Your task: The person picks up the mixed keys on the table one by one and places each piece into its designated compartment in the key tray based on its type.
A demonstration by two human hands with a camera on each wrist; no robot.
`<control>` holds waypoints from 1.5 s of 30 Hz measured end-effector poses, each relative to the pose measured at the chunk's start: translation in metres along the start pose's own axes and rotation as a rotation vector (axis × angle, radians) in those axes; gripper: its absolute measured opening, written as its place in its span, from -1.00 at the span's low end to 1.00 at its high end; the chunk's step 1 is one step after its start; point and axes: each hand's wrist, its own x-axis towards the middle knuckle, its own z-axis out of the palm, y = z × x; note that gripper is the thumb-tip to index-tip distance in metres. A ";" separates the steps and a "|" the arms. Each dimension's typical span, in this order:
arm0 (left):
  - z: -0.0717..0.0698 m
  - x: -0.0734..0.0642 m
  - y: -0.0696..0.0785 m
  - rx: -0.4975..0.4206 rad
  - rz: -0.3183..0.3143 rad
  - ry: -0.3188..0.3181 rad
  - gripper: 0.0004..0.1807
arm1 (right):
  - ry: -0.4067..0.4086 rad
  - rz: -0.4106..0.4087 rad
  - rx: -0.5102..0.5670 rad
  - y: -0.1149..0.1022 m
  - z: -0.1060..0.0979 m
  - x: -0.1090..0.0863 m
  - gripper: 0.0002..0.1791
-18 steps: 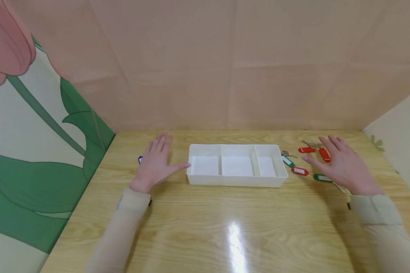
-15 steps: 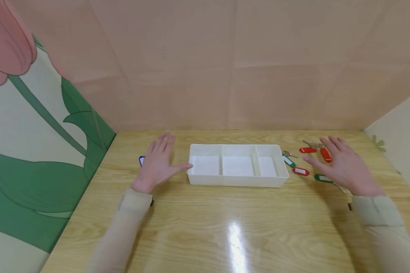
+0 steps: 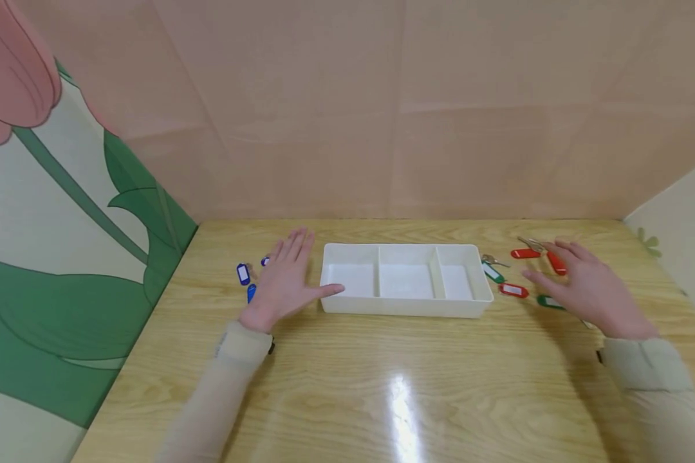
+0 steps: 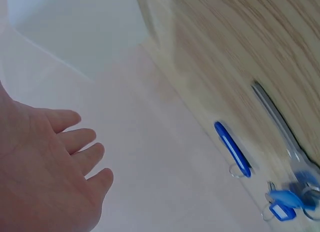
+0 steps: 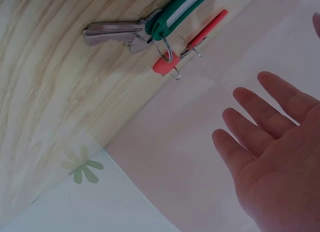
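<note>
I have the white tray (image 3: 405, 307) mid-scene on the surface (image 3: 324, 379). The left hand (image 3: 280, 283) has just moved right towards it, baring blue key tags (image 3: 243, 274) on the left; I can't tell if its thumb touches the tray. Green key tags (image 3: 493, 272) and red key tags (image 3: 513, 290) lie right, near the right hand (image 3: 596, 292). Both hands' fingers are extended, gripping nothing, so no tag is lifted yet.

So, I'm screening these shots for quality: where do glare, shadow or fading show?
Head view: white glare on the table, a soft shadow beside the right sleeve; left wrist view: the tray pale, washed out; right wrist view: dim, the right hand darker than the wall behind.
</note>
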 end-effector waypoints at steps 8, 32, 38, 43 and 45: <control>0.008 0.005 0.009 0.024 0.033 -0.002 0.41 | -0.017 0.017 0.006 0.003 -0.002 -0.003 -0.04; 0.017 0.011 0.027 0.065 0.065 -0.058 0.40 | -0.034 0.037 0.053 0.016 0.001 -0.020 -0.21; 0.023 0.011 0.027 0.067 0.058 -0.070 0.39 | -0.069 0.056 0.049 0.018 0.000 -0.025 -0.17; 0.026 0.014 0.027 0.073 0.062 -0.056 0.40 | -0.075 0.057 0.028 0.021 0.000 -0.028 -0.18; 0.026 0.015 0.028 0.073 0.061 -0.056 0.41 | -0.072 0.055 0.024 0.023 0.001 -0.029 -0.19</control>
